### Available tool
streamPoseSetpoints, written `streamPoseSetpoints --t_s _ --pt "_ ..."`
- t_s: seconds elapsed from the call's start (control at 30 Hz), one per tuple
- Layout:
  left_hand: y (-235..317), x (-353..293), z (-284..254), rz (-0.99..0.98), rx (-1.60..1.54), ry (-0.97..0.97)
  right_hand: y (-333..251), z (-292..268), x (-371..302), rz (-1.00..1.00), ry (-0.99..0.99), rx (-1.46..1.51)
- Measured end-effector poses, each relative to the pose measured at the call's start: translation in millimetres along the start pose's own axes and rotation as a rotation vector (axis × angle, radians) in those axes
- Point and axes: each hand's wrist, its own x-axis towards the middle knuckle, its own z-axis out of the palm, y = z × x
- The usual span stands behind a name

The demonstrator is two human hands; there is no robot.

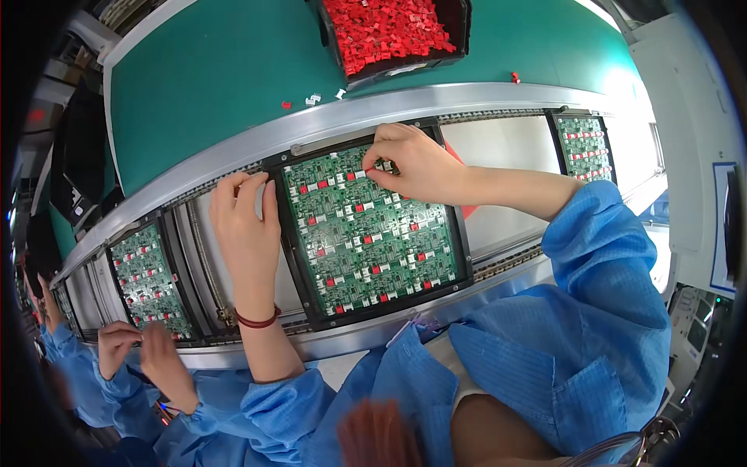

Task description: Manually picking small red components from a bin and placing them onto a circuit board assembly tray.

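A green circuit board panel sits in a black frame in front of me. It bears rows of small white sockets, several with red connectors in them. Over the panel's upper edge, my right hand has its thumb and index finger pinched on a small red connector, mostly hidden by the fingertips. My left hand, with a dark red band at the wrist, is beside the frame's upper left corner. Its fingers are loosely bent, the thumb stands apart, and nothing shows in them.
A black bin heaped with red connectors stands on the green bench top. Loose red and white pieces lie near a metal rail. More framed panels rest on the line at left and right. A co-worker's hands work at the left panel.
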Motion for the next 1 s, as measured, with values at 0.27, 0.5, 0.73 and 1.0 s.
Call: streamPoseSetpoints --t_s 0.27,0.5,0.73,1.0 --pt "-7 -2 -2 -0.061 -0.019 -0.022 2 6 -5 0.003 0.036 -0.026" --pt "-10 -8 -4 -0.238 -0.084 -0.157 0 6 -8 0.008 0.041 -0.028" --pt "-14 -6 1 -0.306 -0.147 -0.248 -1 4 -11 0.120 0.069 0.076" --pt "-12 -8 -5 -0.362 -0.167 -0.308 -3 9 -12 0.126 0.067 0.049"
